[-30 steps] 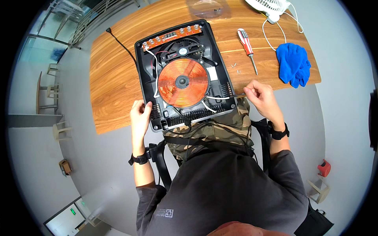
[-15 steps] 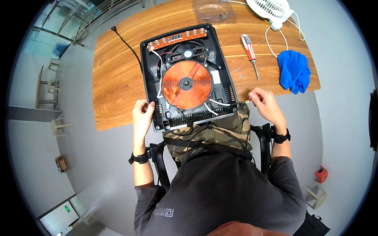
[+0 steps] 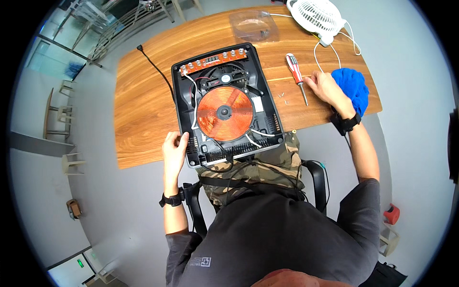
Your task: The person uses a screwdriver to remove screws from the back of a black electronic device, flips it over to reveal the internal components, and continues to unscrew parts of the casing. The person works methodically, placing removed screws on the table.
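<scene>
- the opened induction cooker base (image 3: 187, 107) lies on the wooden table (image 3: 143, 110), its near end jutting past the edge above the camouflage trousers (image 3: 275, 161).
- left hand (image 3: 175, 149): thumb on the casing's near left rim, fingers loosely bent outside it; whether they grip underneath cannot be told.
- right hand (image 3: 326, 87): fingers bent, thumb near forefinger, tips right by the red-and-white screwdriver's (image 3: 294, 68) handle; contact is unclear.
- copper coil (image 3: 224, 128) sits mid-casing, below the orange control board (image 3: 213, 60).
- loose screws (image 3: 281, 95) lie between casing and screwdriver.
- blue cloth (image 3: 351, 81) lies beyond the right hand.
</scene>
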Tool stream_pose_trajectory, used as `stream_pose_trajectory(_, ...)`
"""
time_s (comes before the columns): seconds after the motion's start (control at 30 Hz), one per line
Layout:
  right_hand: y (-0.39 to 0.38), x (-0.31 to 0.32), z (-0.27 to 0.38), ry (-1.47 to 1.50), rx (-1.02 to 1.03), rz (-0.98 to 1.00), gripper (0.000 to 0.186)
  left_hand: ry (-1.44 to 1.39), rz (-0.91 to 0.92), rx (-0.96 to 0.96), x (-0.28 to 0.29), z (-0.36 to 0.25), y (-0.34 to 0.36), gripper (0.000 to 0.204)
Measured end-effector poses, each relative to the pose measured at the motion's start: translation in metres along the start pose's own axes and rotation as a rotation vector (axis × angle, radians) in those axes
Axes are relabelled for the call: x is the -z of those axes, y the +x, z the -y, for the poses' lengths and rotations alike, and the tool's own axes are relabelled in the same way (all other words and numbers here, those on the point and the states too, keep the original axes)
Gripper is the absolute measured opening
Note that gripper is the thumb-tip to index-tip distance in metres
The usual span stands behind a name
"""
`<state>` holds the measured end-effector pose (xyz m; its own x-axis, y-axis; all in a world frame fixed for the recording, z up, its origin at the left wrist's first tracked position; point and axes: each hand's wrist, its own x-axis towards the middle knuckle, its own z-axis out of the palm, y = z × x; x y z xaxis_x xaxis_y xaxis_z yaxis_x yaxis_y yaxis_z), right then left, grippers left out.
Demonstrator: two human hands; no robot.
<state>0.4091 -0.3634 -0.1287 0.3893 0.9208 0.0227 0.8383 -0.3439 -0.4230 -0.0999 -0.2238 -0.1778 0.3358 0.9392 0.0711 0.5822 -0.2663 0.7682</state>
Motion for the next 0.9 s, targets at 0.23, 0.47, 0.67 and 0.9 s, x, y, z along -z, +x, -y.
stream_pose_trajectory(0.23,0.05,0.01,-0.001,-0.175,-0.026,0.137,0.065,-0.087,-0.023,-0.008,-0.003,-0.002,-0.003,0.029)
stream_pose_trajectory(0.47,0.065,-0.01,0.006,-0.261,-0.085,0.222,0.076,-0.087,-0.023,0.002,-0.001,-0.011,-0.003,0.026)
stream_pose_trajectory(0.67,0.088,-0.02,0.009,-0.35,-0.083,0.219,0.069,-0.104,-0.043,0.026,-0.003,-0.009,-0.004,0.028)
stream_pose_trajectory(0.9,0.1,-0.034,0.012,-0.383,-0.188,0.239,0.068,-0.064,-0.005,0.009,-0.004,-0.006,0.0,0.033)
